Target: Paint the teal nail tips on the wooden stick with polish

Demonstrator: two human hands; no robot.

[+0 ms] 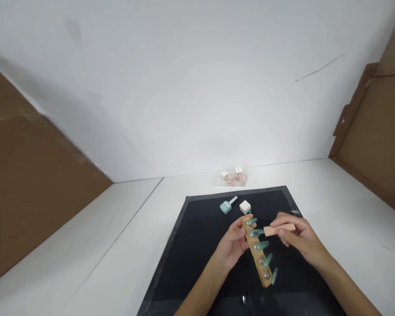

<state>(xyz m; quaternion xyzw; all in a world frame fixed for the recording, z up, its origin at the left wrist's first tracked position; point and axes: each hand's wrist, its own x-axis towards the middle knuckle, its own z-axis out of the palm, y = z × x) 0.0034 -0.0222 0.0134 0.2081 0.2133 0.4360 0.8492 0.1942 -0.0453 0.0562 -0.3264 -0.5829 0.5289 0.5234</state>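
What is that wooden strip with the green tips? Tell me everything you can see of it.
The wooden strip is a pale, narrow bar, held just above the black mat and running diagonally from upper left to lower right. Five teal nail tips stand along it in a row, each on a small metal-looking mount, pointing right. The left hand grips its upper end; the lower end hangs free. The right hand holds a pink stick toward the second tip; contact is unclear.
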